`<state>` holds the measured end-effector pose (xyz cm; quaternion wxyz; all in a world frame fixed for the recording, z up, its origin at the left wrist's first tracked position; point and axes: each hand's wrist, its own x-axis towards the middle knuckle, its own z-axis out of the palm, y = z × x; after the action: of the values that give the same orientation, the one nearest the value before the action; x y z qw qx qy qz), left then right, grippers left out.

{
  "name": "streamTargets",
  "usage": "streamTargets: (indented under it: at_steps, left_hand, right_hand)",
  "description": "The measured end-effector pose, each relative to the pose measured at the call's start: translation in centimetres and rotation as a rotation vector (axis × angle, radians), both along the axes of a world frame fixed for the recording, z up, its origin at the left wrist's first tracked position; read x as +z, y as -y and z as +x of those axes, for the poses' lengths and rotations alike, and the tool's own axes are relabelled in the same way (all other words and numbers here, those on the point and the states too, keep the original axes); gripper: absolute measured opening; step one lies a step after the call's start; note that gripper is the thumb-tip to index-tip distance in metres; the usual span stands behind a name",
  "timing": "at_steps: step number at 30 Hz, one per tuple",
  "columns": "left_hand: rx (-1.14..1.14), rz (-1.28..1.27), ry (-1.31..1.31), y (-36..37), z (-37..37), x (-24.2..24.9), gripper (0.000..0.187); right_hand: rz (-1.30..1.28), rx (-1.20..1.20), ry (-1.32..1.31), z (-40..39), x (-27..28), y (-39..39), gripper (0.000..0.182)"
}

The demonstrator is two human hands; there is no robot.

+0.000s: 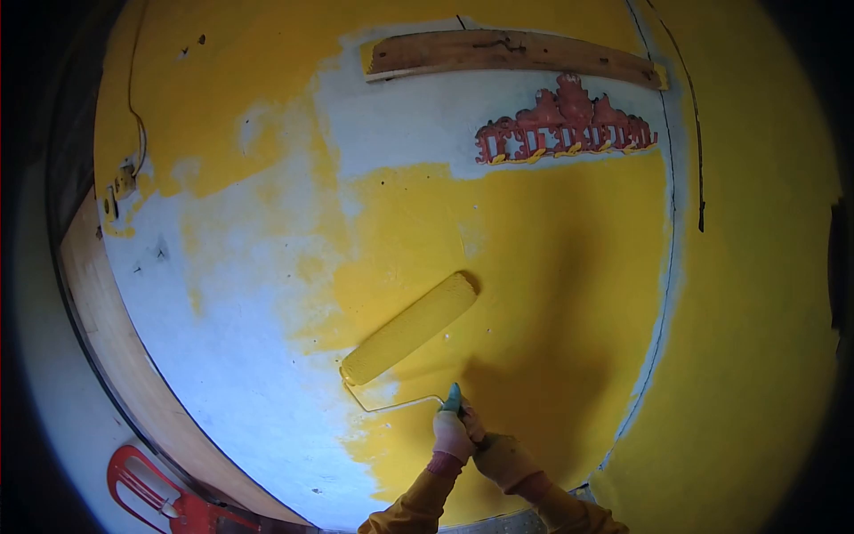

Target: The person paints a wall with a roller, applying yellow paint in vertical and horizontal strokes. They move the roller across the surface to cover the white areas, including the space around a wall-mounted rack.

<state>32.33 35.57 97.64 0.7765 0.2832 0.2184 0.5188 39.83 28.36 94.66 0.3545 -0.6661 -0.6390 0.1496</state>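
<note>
A long paint roller (411, 327), coated in yellow, lies slantwise against a partly painted wall (391, 240). From its lower end a bent wire frame (400, 408) runs to a handle with a green top (453, 398). My left hand (454, 434), in a pale glove, is closed around the handle just below the green part. Lower and to the right, my right hand (503, 460), also gloved, is closed around the handle's lower end. The gloves hide most of the handle.
A wooden board (516, 55) crosses the wall above a red ornate rack (569, 120). Wired sockets (122, 182) are at the left. A dark crack (669, 231) runs down the right corner. A red plastic chair (182, 509) stands at lower left.
</note>
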Motion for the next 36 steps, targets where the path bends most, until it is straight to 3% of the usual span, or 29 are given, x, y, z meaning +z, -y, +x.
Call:
streamTargets:
  at_steps: [1, 3, 7, 8, 9, 10, 11, 12, 13, 14, 15, 16, 17, 18, 19, 21, 22, 23, 24, 25, 26, 27, 28, 32, 35, 36]
  left_hand:
    - [0.029, 0.016, -0.042, 0.6, 0.0, -0.1, 0.039]
    - [0.045, 0.097, -0.045, 2.0, -0.2, 1.1, 0.038]
    - [0.059, 0.317, -0.122, 5.6, -0.9, 4.7, 0.033]
    - [0.054, 0.316, -0.126, 5.8, -1.1, 4.9, 0.033]
    - [0.080, 0.570, -0.293, 5.9, -1.3, 5.1, 0.030]
    - [0.105, 0.825, -0.461, 6.1, -1.4, 5.2, 0.028]
    - [0.103, 0.823, -0.465, 6.0, -1.2, 5.0, 0.028]
    - [0.323, 1.193, -0.430, 5.5, -0.6, 4.8, 0.024]
    - [0.553, 1.560, -0.377, 5.3, -0.1, 5.0, 0.021]
    - [0.396, 1.511, -0.325, 6.2, 0.4, 5.8, 0.016]
    - [0.399, 1.514, -0.324, 7.0, 0.4, 6.8, 0.016]
    - [0.073, 0.997, -0.308, 7.7, 0.3, 7.7, 0.016]
    - [-0.225, 0.464, -0.278, 8.1, 0.1, 8.0, 0.016]
    - [-0.219, 0.465, -0.278, 7.6, 0.4, 7.6, 0.016]
    - [-0.142, 0.495, -0.349, 6.4, 1.2, 6.8, 0.019]
    - [-0.058, 0.533, -0.411, 5.1, 2.6, 6.0, 0.023]
    - [0.048, 0.617, -0.591, 4.8, 3.3, 5.7, 0.026]
    - [0.154, 0.693, -0.775, 4.7, 3.9, 5.4, 0.030]
    - [0.155, 0.690, -0.776, 4.6, 4.6, 5.2, 0.030]
    - [0.247, 0.843, -0.826, 4.6, 5.3, 5.2, 0.031]
    - [0.343, 1.000, -0.874, 4.5, 5.8, 5.2, 0.033]
    - [0.348, 1.003, -0.872, 4.1, 6.3, 5.5, 0.033]
    - [0.274, 1.017, -0.929, 3.6, 7.0, 6.0, 0.033]
    - [-0.006, 0.992, -1.108, 1.5, 9.3, 10.2, 0.035]
    - [-0.063, 0.851, -1.266, 1.1, 10.5, 11.7, 0.035]
    - [-0.060, 0.847, -1.269, 0.7, 10.5, 10.2, 0.035]
  right_hand:
    - [-0.006, 0.001, -0.005, -0.2, -0.7, 0.4, 0.015]
    - [0.333, 0.119, 0.336, 0.1, -1.9, 0.7, 0.014]
    - [0.591, 0.255, 0.383, 0.1, 2.9, 3.2, 0.015]
    - [0.130, 0.236, -0.012, 0.0, 5.5, 4.7, 0.015]
    - [-0.333, 0.203, -0.402, -0.1, 6.7, 5.7, 0.016]
    - [-0.335, 0.202, -0.406, 0.3, 6.1, 5.9, 0.016]
    - [-0.295, 0.472, -0.667, 1.1, 4.9, 5.8, 0.020]
    - [-0.244, 0.746, -0.922, 1.6, 3.9, 5.7, 0.024]
    - [-0.242, 0.749, -0.923, 1.5, 3.3, 5.7, 0.024]
    - [-0.412, 0.914, -1.231, 1.4, 2.6, 5.8, 0.024]
    - [-0.589, 1.070, -1.536, 1.4, 2.1, 5.7, 0.024]
    - [-0.586, 1.073, -1.533, 1.4, 1.6, 5.6, 0.024]
    - [-0.395, 0.923, -1.464, 1.2, 1.1, 5.4, 0.019]
    - [-0.213, 0.775, -1.383, 1.1, 0.8, 5.4, 0.014]
    - [-0.210, 0.784, -1.375, 0.4, 1.3, 5.7, 0.014]
    - [0.185, 0.109, -1.146, -1.6, 2.7, 6.5, 0.008]
    - [0.386, -0.044, -0.915, -2.1, 1.7, 6.1, 0.013]
    - [0.387, -0.042, -0.914, -1.7, -0.1, 5.1, 0.013]
    - [0.456, -0.038, -0.782, -1.4, 0.1, 4.6, 0.014]
    - [0.524, -0.033, -0.648, -1.1, 0.3, 4.4, 0.015]
    - [0.525, -0.029, -0.649, -1.1, 0.4, 4.6, 0.015]
    - [0.442, -0.005, -0.895, -0.7, 0.6, 4.8, 0.015]
    - [0.348, 0.019, -1.136, -0.2, 1.3, 4.7, 0.016]
    - [0.317, -0.036, -1.151, 2.4, 5.5, 3.3, 0.015]
    - [0.319, -0.028, -1.181, 3.2, 5.9, 1.7, 0.013]
    - [0.316, -0.025, -1.182, 2.7, 5.1, 1.8, 0.013]
